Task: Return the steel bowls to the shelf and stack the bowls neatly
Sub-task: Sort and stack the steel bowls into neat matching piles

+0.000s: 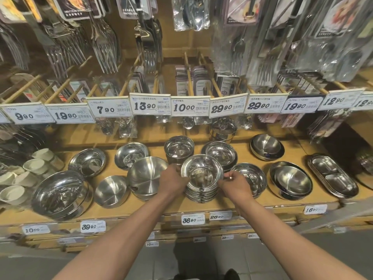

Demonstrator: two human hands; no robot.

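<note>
Sitting on the wooden shelf [113,214] near its front edge, the stack of steel bowls [201,183] is held from both sides. The left hand [173,179] has its fingers curled round the stack's left rim, and the right hand [234,183] pinches the right rim of the top bowl between thumb and fingertips. Just left stands a brushed steel bowl [145,176]; just right, partly behind the right hand, a shiny bowl [253,176]. Further right lies an oblong divided tray [333,174]. Price tags [192,219] line the shelf's front edge.
</note>
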